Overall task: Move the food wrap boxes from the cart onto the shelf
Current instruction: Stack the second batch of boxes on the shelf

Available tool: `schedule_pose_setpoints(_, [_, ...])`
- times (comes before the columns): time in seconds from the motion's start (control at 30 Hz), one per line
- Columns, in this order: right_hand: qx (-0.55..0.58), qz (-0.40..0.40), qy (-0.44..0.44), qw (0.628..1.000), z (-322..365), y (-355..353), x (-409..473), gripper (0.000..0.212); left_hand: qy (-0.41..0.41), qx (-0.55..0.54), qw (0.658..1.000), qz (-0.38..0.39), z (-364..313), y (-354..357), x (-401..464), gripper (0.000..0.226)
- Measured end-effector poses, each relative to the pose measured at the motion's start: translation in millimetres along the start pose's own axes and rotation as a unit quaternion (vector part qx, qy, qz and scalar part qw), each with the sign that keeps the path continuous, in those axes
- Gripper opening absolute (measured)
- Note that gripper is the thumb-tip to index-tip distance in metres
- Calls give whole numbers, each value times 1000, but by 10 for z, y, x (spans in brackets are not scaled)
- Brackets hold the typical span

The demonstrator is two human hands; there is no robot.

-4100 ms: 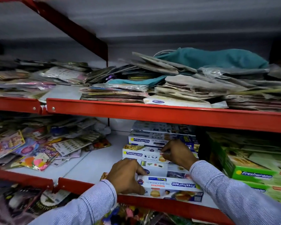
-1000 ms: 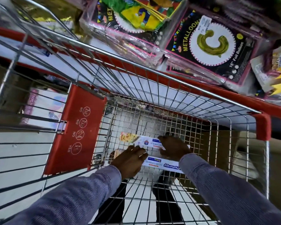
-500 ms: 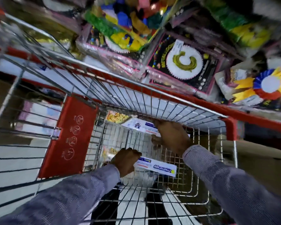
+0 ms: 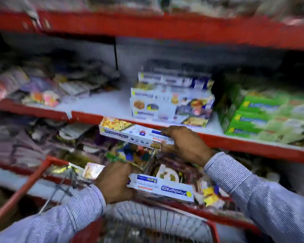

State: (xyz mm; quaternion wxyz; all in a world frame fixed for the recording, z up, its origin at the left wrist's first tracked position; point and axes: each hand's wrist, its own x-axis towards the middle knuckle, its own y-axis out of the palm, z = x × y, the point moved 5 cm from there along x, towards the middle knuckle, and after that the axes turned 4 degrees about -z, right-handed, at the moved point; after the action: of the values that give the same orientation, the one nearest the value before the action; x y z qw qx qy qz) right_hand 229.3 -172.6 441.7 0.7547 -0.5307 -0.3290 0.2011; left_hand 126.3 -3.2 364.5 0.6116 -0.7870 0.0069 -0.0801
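Above the cart [image 4: 19,190], my right hand [image 4: 186,146] grips one food wrap box [image 4: 130,134] at the shelf [image 4: 102,106] edge; my left hand [image 4: 115,181] clasps a second box [image 4: 162,189] lower, near the stacked boxes [image 4: 170,102].

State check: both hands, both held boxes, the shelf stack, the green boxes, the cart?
left hand: shut on lower box
right hand: shut on upper box
lower box: held above the cart, label upside down
upper box: held at the shelf edge, not yet set down
shelf stack: piled on the shelf
green boxes: stacked right of it
cart: below the hands, contents blurred
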Motion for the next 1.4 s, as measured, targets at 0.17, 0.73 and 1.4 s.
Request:
schedule_pose_setpoints(0.17, [-36, -47, 19, 998, -72, -779, 361, 65, 16, -20, 998, -54, -185, -851, 451, 49])
schedule_pose_setpoints(0.73, [-40, 6, 108, 993, -1032, -1017, 1560, 52, 82, -79, 992, -50, -344, -1611, 1594, 57])
schedule_pose_setpoints(1.4, [46, -60, 109, 991, -1427, -1469, 1501, 28, 41, -162, 981, -94, -401, -1677, 2652, 38])
